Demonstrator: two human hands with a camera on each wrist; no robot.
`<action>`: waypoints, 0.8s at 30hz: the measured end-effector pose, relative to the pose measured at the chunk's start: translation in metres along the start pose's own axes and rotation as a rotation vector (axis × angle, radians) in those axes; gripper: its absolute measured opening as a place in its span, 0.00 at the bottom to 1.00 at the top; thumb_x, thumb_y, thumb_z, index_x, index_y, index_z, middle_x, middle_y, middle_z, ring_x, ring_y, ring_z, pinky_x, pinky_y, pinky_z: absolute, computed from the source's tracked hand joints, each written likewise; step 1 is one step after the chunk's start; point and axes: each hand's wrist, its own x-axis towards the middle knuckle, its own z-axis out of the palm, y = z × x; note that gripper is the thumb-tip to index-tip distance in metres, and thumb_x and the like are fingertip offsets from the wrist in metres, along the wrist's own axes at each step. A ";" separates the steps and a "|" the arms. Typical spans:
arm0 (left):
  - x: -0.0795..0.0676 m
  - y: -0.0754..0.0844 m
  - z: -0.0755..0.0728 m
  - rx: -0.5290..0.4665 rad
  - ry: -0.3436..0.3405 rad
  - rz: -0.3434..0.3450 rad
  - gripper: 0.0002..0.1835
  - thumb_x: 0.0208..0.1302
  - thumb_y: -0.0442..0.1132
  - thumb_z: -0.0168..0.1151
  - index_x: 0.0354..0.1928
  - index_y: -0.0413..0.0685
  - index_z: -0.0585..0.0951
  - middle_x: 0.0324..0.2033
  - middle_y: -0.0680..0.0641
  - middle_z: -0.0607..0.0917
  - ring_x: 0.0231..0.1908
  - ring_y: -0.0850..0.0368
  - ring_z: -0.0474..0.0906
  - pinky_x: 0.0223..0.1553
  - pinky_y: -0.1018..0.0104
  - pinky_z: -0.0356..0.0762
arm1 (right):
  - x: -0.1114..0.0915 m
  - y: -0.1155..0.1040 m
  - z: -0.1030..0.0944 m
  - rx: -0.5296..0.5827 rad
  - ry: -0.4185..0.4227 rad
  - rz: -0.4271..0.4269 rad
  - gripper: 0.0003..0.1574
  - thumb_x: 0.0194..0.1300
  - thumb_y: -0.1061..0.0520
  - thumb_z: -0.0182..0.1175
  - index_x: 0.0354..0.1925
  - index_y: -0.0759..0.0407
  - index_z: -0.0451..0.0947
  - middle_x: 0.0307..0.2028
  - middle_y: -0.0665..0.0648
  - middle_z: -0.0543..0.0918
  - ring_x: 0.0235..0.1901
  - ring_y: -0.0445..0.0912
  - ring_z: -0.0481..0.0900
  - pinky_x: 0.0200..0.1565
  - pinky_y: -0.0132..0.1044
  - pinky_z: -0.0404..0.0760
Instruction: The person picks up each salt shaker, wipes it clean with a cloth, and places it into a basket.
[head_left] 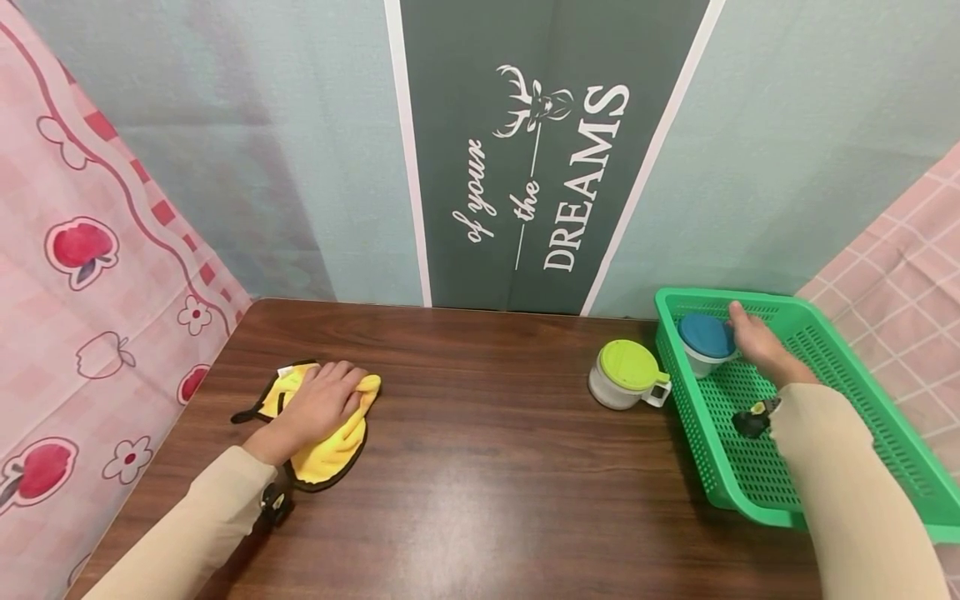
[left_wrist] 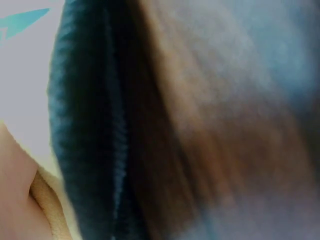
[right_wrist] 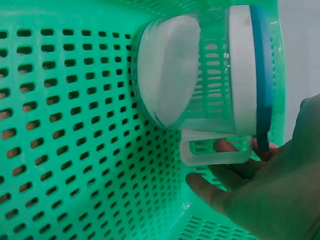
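My left hand [head_left: 324, 402] rests on top of a yellow cloth [head_left: 330, 457] with black edging, which lies rumpled on the table's left side. Only a blurred close-up appears in the left wrist view. Inside the green basket [head_left: 690, 433], my right hand [head_left: 761, 343] is at a clear jar with a blue lid [head_left: 707, 335]. In the right wrist view, fingers hook behind the jar's handle [right_wrist: 215, 158], while the lowest finger [right_wrist: 205, 190] stands apart from it. White contents [right_wrist: 167, 70] show inside the jar. Just left of the basket stands a similar jar with a lime-green lid [head_left: 628, 365].
The brown wooden table [head_left: 480, 450] meets a grey-green curtain [head_left: 330, 167] at the back. A pink patterned cloth [head_left: 82, 333] hangs on the left, and pink checked cloth [head_left: 911, 308] borders the basket on the right. The lime-lidded jar's handle points toward the basket wall.
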 end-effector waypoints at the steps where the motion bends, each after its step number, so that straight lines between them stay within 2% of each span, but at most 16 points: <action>1: 0.000 0.000 0.000 0.000 -0.002 -0.001 0.11 0.72 0.37 0.58 0.53 0.44 0.78 0.45 0.43 0.79 0.48 0.41 0.75 0.50 0.40 0.66 | 0.000 -0.001 -0.001 -0.028 0.009 -0.001 0.56 0.76 0.32 0.12 0.72 0.82 0.23 0.71 0.87 0.37 0.70 0.82 0.39 0.63 0.74 0.55; 4: 0.000 0.001 -0.001 0.000 -0.003 -0.002 0.11 0.72 0.37 0.58 0.53 0.45 0.78 0.45 0.43 0.80 0.48 0.41 0.75 0.50 0.40 0.67 | -0.003 -0.005 -0.004 -0.103 0.043 0.004 0.58 0.75 0.31 0.13 0.71 0.85 0.26 0.69 0.89 0.38 0.68 0.84 0.41 0.63 0.75 0.53; 5: 0.000 0.001 -0.001 0.001 -0.004 -0.001 0.11 0.72 0.37 0.58 0.53 0.44 0.78 0.45 0.43 0.80 0.48 0.41 0.75 0.50 0.40 0.67 | -0.003 -0.005 -0.004 -0.129 0.062 -0.002 0.60 0.76 0.31 0.14 0.71 0.88 0.37 0.64 0.92 0.49 0.64 0.85 0.53 0.60 0.74 0.60; 6: 0.000 0.001 -0.001 0.001 -0.004 0.000 0.11 0.71 0.37 0.58 0.53 0.44 0.78 0.45 0.43 0.80 0.48 0.41 0.76 0.50 0.40 0.67 | -0.003 -0.005 -0.005 -0.164 0.085 -0.010 0.61 0.76 0.31 0.15 0.65 0.90 0.51 0.55 0.93 0.61 0.56 0.83 0.65 0.55 0.72 0.68; 7: 0.000 0.001 -0.001 0.001 -0.003 0.001 0.11 0.71 0.37 0.58 0.53 0.44 0.78 0.45 0.43 0.79 0.48 0.41 0.76 0.49 0.40 0.67 | -0.002 -0.005 -0.005 -0.199 0.107 -0.021 0.60 0.76 0.30 0.17 0.54 0.88 0.64 0.44 0.88 0.69 0.44 0.78 0.73 0.47 0.67 0.75; 8: 0.000 0.001 -0.001 0.002 -0.002 0.003 0.11 0.71 0.36 0.58 0.53 0.44 0.78 0.45 0.43 0.79 0.48 0.41 0.76 0.49 0.40 0.67 | -0.002 -0.006 -0.005 -0.230 0.130 -0.035 0.56 0.77 0.31 0.19 0.40 0.79 0.70 0.32 0.79 0.72 0.32 0.69 0.76 0.38 0.60 0.77; 9: 0.000 0.001 -0.002 0.003 -0.001 0.006 0.11 0.71 0.36 0.58 0.53 0.44 0.78 0.45 0.43 0.79 0.48 0.41 0.76 0.49 0.41 0.67 | -0.001 -0.005 -0.004 -0.263 0.155 -0.054 0.50 0.77 0.31 0.21 0.27 0.68 0.69 0.21 0.68 0.69 0.21 0.60 0.71 0.29 0.53 0.75; 10: 0.000 0.001 -0.001 0.003 0.001 0.007 0.11 0.71 0.36 0.58 0.53 0.44 0.78 0.44 0.43 0.79 0.47 0.41 0.75 0.49 0.41 0.67 | 0.000 -0.005 -0.004 -0.293 0.183 -0.074 0.44 0.78 0.31 0.23 0.20 0.59 0.62 0.15 0.58 0.63 0.15 0.51 0.62 0.23 0.47 0.69; 11: 0.000 0.001 -0.002 0.004 0.001 0.008 0.11 0.71 0.36 0.58 0.53 0.44 0.78 0.44 0.43 0.79 0.47 0.41 0.75 0.49 0.41 0.67 | 0.002 -0.005 -0.004 -0.318 0.211 -0.098 0.39 0.79 0.32 0.25 0.18 0.52 0.56 0.13 0.49 0.56 0.14 0.44 0.54 0.20 0.42 0.62; 12: 0.000 0.001 -0.001 0.003 0.002 0.007 0.11 0.71 0.36 0.58 0.53 0.44 0.78 0.44 0.43 0.79 0.47 0.41 0.75 0.49 0.41 0.67 | 0.002 -0.005 -0.003 -0.335 0.234 -0.117 0.39 0.79 0.33 0.28 0.16 0.51 0.56 0.12 0.48 0.56 0.13 0.43 0.54 0.18 0.41 0.61; 16: 0.000 0.000 -0.001 0.006 -0.003 0.005 0.11 0.72 0.36 0.57 0.53 0.44 0.78 0.45 0.43 0.79 0.47 0.41 0.75 0.49 0.41 0.67 | 0.001 -0.011 -0.002 -0.363 0.281 -0.163 0.38 0.80 0.35 0.32 0.16 0.52 0.57 0.12 0.48 0.56 0.12 0.43 0.54 0.19 0.41 0.60; 20: -0.001 0.000 -0.001 0.009 -0.013 0.004 0.11 0.72 0.36 0.57 0.53 0.44 0.78 0.45 0.43 0.79 0.48 0.41 0.75 0.50 0.40 0.67 | -0.002 -0.017 -0.003 -0.388 0.261 -0.165 0.39 0.80 0.34 0.30 0.17 0.53 0.59 0.12 0.49 0.57 0.14 0.45 0.56 0.23 0.42 0.61; 22: -0.001 0.001 -0.001 0.007 -0.012 0.004 0.11 0.72 0.36 0.57 0.53 0.43 0.78 0.45 0.43 0.79 0.48 0.41 0.75 0.50 0.40 0.67 | -0.002 -0.020 -0.003 -0.406 0.252 -0.161 0.41 0.80 0.33 0.29 0.20 0.57 0.63 0.13 0.52 0.60 0.16 0.49 0.59 0.27 0.45 0.62; 24: -0.001 0.001 -0.001 0.006 -0.008 0.004 0.11 0.72 0.36 0.57 0.53 0.43 0.78 0.45 0.42 0.79 0.48 0.41 0.75 0.50 0.40 0.67 | -0.004 -0.023 -0.003 -0.418 0.256 -0.168 0.46 0.80 0.34 0.29 0.29 0.71 0.70 0.20 0.65 0.69 0.23 0.60 0.68 0.34 0.53 0.66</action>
